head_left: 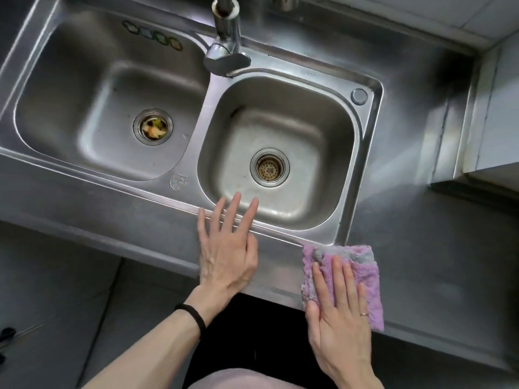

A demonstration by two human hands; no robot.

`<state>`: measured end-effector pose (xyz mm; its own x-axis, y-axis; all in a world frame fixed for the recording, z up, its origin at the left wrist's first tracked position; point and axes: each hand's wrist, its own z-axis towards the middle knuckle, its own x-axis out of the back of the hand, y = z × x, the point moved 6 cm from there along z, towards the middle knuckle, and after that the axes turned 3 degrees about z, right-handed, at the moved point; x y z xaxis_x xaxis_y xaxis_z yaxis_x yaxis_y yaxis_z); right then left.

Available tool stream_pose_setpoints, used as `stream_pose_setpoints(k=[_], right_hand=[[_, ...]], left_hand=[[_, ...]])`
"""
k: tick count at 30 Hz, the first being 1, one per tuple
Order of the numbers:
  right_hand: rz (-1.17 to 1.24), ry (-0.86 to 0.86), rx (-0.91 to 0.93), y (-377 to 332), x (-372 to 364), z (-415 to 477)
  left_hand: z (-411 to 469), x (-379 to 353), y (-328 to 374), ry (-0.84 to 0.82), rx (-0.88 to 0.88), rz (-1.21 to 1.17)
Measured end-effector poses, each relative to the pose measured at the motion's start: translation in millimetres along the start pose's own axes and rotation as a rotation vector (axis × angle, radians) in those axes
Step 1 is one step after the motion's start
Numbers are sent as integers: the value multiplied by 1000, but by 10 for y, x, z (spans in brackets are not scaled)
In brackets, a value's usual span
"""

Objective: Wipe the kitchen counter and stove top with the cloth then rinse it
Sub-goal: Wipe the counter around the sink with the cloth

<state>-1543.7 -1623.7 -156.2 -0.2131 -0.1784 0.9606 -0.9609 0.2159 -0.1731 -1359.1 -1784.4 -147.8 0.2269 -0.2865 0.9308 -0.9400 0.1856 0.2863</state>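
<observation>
The right hand point(341, 318) lay flat and open on the pink cloth point(356, 273), pressing it on the counter point(435, 262). The sink point(362, 153) was just past its fingertips. The left hand point(227, 248), open too, rested farther from the cloth.

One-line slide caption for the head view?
Right hand presses pink cloth on steel counter by double sink; left hand open over its front rim.

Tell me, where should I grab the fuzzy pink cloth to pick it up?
Pinch the fuzzy pink square cloth at its bare right edge, coming from above on the right. It lies flat on the grey steel counter, and the right hand presses flat on its left part, so that edge is probably easiest.
</observation>
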Motion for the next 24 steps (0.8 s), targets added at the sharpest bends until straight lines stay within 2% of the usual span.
stream_pose_setpoints(k=[3, 7, 17, 20, 24], right_hand=[[5, -12, -37, 39, 8, -6], [42, 8, -55, 107, 79, 223], [76, 64, -180, 787, 532, 1870], [89, 76, -213, 754, 510, 1794], [106, 78, -192, 503, 265, 949]], left_hand=[[-35, -187, 315, -47, -13, 79], [-52, -255, 317, -25, -21, 142], [-59, -261, 358, 39, 8, 166], [-56, -254, 375, 55, 13, 168], [-61, -223, 403, 53, 22, 188]])
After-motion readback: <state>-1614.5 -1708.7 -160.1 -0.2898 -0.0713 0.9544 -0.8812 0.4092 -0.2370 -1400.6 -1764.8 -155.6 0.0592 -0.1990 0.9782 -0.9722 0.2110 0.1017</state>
